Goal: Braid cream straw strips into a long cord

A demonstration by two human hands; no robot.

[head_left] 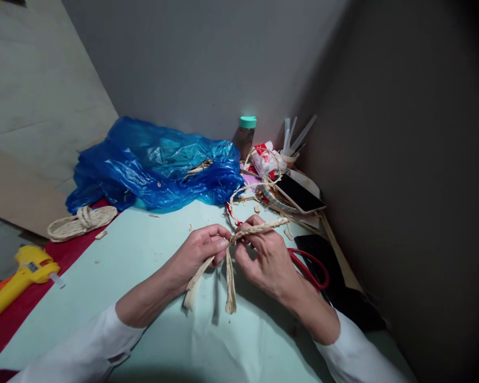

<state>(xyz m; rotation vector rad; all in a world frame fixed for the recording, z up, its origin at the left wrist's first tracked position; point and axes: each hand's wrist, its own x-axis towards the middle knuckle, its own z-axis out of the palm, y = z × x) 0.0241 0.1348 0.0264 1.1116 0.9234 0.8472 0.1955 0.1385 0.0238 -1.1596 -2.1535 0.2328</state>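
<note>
Both hands meet over the pale green sheet, working on a braid of dried plant fibre (263, 227). Thumb and fingers of my left hand (207, 244) pinch the braid where its loose strands (230, 287) split off and hang down. My right hand (265, 255) is closed round the braided part, which lies across its fingers and points right. The right fingertips are partly hidden. A thin plaited cord (232, 205) with a red end runs up and away behind the hands. Red-handled scissors (315, 268) lie just right of my right hand.
A crumpled blue plastic bag (155, 165) lies at the back. On the left are a small woven sandal (83, 222) and a yellow glue gun (27, 274). A phone (301, 192), a green-lidded jar (246, 135) and a cup of glue sticks (290, 154) crowd the back right, by the wall.
</note>
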